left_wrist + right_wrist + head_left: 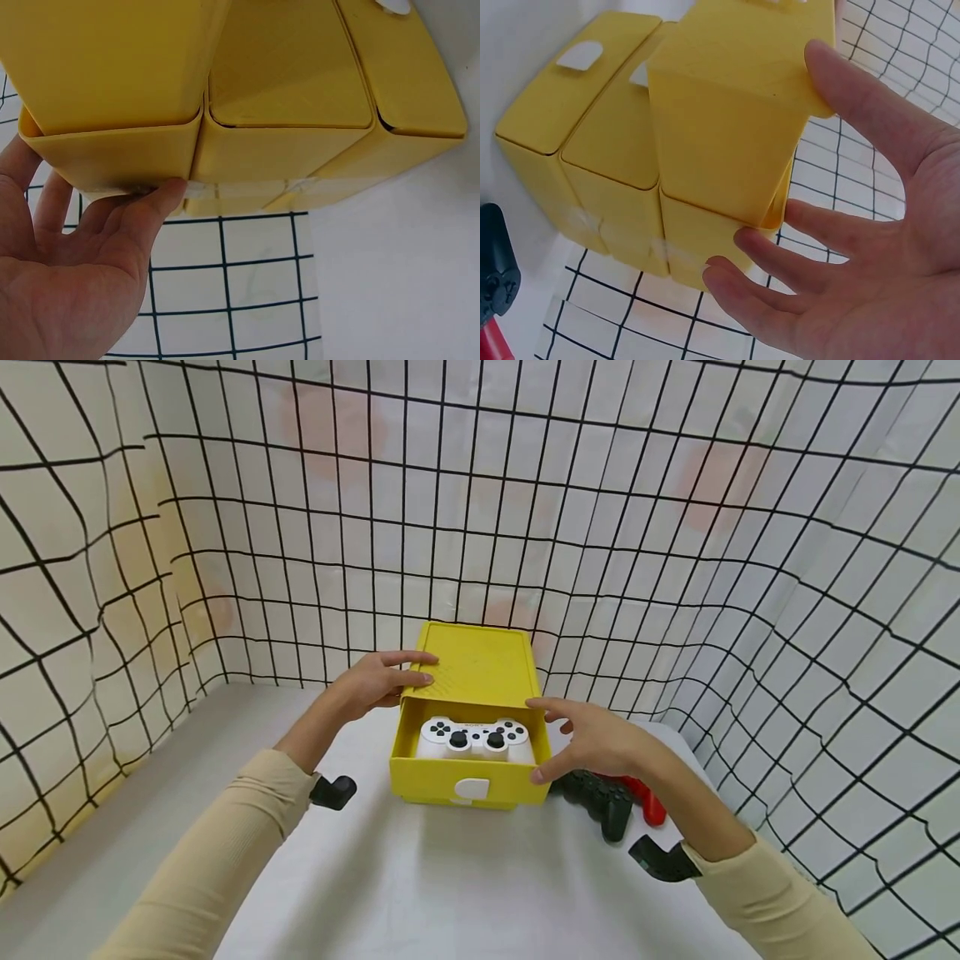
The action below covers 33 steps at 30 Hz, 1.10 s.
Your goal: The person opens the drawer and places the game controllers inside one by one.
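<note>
Sleeved forearms frame the yellow drawer unit (472, 693), which stands on the white table (465, 877) and serves as the reference point. Its top drawer (468, 777) is pulled out toward the person, with a white game controller (475, 739) lying inside. Left hand (378, 681): fingers extended, resting flat on the unit's top left front edge, gripping nothing. Right hand (592, 739): fingers spread, thumb against the drawer's right front corner, clamped on nothing. A black controller (603, 797) and a red one (645, 797) lie just right of the unit. Risk: pressure at one corner only could skew and jam the drawer; light bracing could let the unit slide; the right hand could nudge the controllers beside it.
</note>
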### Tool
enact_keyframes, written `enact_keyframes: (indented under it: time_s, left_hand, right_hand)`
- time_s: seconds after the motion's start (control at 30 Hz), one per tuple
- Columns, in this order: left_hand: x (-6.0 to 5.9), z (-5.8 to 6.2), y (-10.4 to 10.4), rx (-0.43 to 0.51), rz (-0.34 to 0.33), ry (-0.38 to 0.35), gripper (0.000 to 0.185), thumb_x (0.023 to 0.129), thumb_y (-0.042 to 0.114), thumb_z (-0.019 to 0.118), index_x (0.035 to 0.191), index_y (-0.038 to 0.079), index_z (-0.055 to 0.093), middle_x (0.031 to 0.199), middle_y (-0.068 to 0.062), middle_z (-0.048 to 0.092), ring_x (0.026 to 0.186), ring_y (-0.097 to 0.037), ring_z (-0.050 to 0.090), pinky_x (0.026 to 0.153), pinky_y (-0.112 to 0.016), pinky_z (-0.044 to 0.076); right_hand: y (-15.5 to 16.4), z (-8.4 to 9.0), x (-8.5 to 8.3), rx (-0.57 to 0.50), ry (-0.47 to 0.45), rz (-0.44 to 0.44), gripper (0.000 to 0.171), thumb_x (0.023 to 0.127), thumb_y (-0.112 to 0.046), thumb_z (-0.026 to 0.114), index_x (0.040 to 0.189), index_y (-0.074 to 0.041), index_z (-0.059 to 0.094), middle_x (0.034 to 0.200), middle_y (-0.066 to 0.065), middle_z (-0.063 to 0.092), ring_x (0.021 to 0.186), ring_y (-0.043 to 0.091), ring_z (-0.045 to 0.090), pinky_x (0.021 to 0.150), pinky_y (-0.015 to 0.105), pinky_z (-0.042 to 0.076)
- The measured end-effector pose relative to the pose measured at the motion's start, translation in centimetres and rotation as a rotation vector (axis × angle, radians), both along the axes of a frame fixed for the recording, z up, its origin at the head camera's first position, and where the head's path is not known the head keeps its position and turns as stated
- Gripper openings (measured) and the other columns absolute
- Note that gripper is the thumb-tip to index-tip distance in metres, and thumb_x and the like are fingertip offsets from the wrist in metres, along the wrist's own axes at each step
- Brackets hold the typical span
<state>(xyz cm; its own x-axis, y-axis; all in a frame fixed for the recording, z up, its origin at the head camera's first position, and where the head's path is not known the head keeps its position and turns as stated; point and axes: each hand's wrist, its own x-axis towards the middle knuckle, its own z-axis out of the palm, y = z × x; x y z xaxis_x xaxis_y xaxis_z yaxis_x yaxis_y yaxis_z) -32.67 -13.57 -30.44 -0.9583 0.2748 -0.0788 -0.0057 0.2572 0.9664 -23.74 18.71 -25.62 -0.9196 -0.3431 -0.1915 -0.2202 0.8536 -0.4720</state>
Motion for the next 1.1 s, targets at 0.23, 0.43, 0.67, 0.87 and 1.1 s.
enact_keyframes:
  time_s: [0.23, 0.43, 0.67, 0.87, 1.1]
  left_hand:
    - [0.0, 0.0, 0.1, 0.002, -0.001, -0.010, 0.045, 0.093, 0.028, 0.076, 0.137, 0.026, 0.065, 0.081, 0.002, 0.050, 0.074, -0.014, 0.044, 0.070, -0.025, 0.040]
    - [0.0, 0.1, 0.2, -0.005, 0.002, -0.007, 0.046, 0.093, 0.029, 0.076, 0.137, 0.026, 0.064, 0.089, 0.001, 0.057, 0.081, -0.014, 0.050, 0.073, -0.026, 0.043]
    - [0.2, 0.1, 0.0, -0.017, 0.001, -0.006, 0.047, 0.093, 0.030, 0.075, 0.138, 0.027, 0.063, 0.103, -0.002, 0.059, 0.090, -0.016, 0.053, 0.077, -0.028, 0.044]
    - [0.1, 0.0, 0.1, -0.017, -0.010, 0.000, 0.047, 0.094, 0.029, 0.074, 0.139, 0.027, 0.062, 0.123, -0.005, 0.065, 0.100, -0.017, 0.060, 0.087, -0.029, 0.050]
    - [0.1, 0.0, 0.0, -0.011, -0.016, 0.003, 0.047, 0.095, 0.028, 0.073, 0.140, 0.027, 0.061, 0.124, -0.006, 0.066, 0.099, -0.016, 0.063, 0.101, -0.038, 0.049]
  right_hand:
    - [0.2, 0.0, 0.0, -0.017, 0.012, -0.007, 0.102, 0.067, -0.043, 0.092, 0.155, -0.025, 0.043, 0.151, 0.013, 0.049, 0.134, 0.040, 0.046, 0.095, 0.054, 0.055]
    - [0.3, 0.0, -0.2, -0.049, 0.015, -0.028, 0.098, 0.067, -0.044, 0.092, 0.152, -0.029, 0.046, 0.150, 0.012, 0.051, 0.133, 0.038, 0.048, 0.093, 0.053, 0.056]
    - [0.4, -0.3, -0.5, -0.074, 0.025, -0.045, 0.094, 0.066, -0.044, 0.092, 0.149, -0.030, 0.051, 0.150, 0.011, 0.051, 0.132, 0.038, 0.048, 0.090, 0.051, 0.058]
    - [0.3, -0.8, -1.0, -0.075, 0.067, -0.079, 0.084, 0.070, -0.044, 0.091, 0.145, -0.028, 0.056, 0.149, 0.010, 0.053, 0.132, 0.038, 0.048, 0.086, 0.048, 0.059]
    - [0.0, -1.5, -1.7, -0.116, 0.133, -0.121, 0.067, 0.078, -0.040, 0.086, 0.139, -0.022, 0.063, 0.140, 0.006, 0.062, 0.130, 0.036, 0.051, 0.096, 0.053, 0.054]
